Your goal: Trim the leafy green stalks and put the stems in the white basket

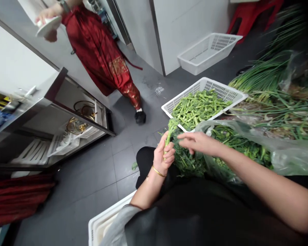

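My left hand (165, 152) is closed around a green leafy-vegetable stalk (171, 128), held upright with its bushy tip above my fingers. Just to the right of the stalk is my right hand (193, 141), fingers stretched out, slightly blurred and holding nothing I can see. Beneath my right hand lies a heap of dark green leaves (187, 159). Beyond my hands, a white plastic basket (204, 82) holds many cut green stems (199, 108). A clear plastic bag (284, 153) with more leafy greens (256, 155) lies under my right forearm.
Bunches of spring onions (264, 77) lie at the right. Another white basket (199, 68) stands by the wall near a red stool (247, 18). A person in red clothing (97, 51) carries a white dish (49, 26) at upper left. A metal shelf unit (84, 92) stands left.
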A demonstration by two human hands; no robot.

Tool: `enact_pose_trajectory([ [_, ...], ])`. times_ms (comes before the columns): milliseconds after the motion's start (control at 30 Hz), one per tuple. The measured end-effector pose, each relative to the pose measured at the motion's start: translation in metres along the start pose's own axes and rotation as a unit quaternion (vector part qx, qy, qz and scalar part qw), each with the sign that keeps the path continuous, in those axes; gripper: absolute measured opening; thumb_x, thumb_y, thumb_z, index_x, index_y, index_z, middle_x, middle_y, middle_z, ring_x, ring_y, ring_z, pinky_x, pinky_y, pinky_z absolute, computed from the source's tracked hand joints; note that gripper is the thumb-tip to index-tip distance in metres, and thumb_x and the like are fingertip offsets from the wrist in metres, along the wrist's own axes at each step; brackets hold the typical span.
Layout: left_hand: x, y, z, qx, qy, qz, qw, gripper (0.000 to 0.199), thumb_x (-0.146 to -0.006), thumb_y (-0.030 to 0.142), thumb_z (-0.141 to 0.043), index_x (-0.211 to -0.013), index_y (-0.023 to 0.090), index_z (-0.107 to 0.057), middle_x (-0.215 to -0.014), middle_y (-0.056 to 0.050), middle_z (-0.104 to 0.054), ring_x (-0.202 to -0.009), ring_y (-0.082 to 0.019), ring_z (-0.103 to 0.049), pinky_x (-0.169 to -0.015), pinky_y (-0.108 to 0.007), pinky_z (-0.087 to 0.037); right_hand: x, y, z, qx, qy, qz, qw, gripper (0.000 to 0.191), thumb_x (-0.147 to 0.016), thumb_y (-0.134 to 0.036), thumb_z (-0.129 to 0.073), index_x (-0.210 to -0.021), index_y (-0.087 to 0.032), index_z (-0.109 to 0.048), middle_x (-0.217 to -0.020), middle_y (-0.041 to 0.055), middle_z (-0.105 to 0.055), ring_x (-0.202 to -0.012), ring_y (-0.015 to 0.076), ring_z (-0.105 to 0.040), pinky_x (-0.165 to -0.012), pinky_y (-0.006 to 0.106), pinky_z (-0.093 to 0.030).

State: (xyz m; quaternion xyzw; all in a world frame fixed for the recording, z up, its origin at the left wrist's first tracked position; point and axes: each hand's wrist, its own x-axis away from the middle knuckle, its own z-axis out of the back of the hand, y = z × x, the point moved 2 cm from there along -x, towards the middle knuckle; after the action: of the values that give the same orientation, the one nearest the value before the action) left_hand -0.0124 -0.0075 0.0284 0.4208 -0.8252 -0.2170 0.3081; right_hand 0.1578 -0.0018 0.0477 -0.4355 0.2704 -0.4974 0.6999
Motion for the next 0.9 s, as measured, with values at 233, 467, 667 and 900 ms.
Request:
enact_pose_trajectory([
  [233, -0.014, -0.032, -0.012, -0.089, -0.042, 0.012, 0.995, 0.032, -0.08, 0.047, -0.059, -0.09, 0.019, -0.047, -0.056, 0.003, -0.049, -0.04, -0.011, -0.046, -0.035, -0.019, -0.035, -0.022, 0.001, -0.004, 0.164, 0.205, 0.103, 0.959, 0.035, -0.089, -0.036, -0.048, -0.059, -0.018, -0.051, -0.056, 0.0, -0.053, -0.05, 0.0098, -0.044, -0.051, 0.024, -0.03],
  [467, -0.03, -0.021, 0.0, -0.013, 0.101, 0.034, 0.994, 0.028, -0.082, 0.043, -0.058, -0.085, 0.015, -0.052, -0.05, 0.006, -0.038, -0.036, -0.005, -0.034, -0.037, -0.016, -0.023, 0.027, -0.012, -0.035, 0.263, 0.076, 0.359, 0.892, 0.031, -0.092, -0.022, -0.04, -0.073, -0.021, -0.065, -0.064, 0.0013, -0.06, -0.057, 0.0123, -0.048, -0.056, 0.027, -0.03],
  [667, -0.018, -0.026, -0.01, -0.056, 0.044, 0.032, 0.997, 0.028, -0.083, 0.044, -0.055, -0.085, 0.016, -0.053, -0.053, 0.004, -0.046, -0.038, -0.009, -0.04, -0.036, -0.019, -0.029, -0.015, 0.019, 0.002, 0.036, 0.091, -0.041, 0.994, 0.036, -0.083, -0.053, -0.053, -0.074, -0.019, -0.061, -0.056, -0.0024, -0.058, -0.052, 0.0114, -0.051, -0.052, 0.022, -0.034],
  [900, -0.026, -0.03, -0.004, -0.026, 0.157, -0.04, 0.986, 0.027, -0.077, 0.035, -0.065, -0.071, 0.015, -0.047, -0.056, 0.004, -0.046, -0.043, -0.005, -0.043, -0.043, -0.017, -0.035, 0.008, 0.002, -0.035, 0.184, 0.176, 0.065, 0.965, 0.036, -0.088, -0.043, -0.044, -0.065, -0.018, -0.054, -0.066, 0.0043, -0.059, -0.056, 0.0129, -0.05, -0.053, 0.025, -0.027],
])
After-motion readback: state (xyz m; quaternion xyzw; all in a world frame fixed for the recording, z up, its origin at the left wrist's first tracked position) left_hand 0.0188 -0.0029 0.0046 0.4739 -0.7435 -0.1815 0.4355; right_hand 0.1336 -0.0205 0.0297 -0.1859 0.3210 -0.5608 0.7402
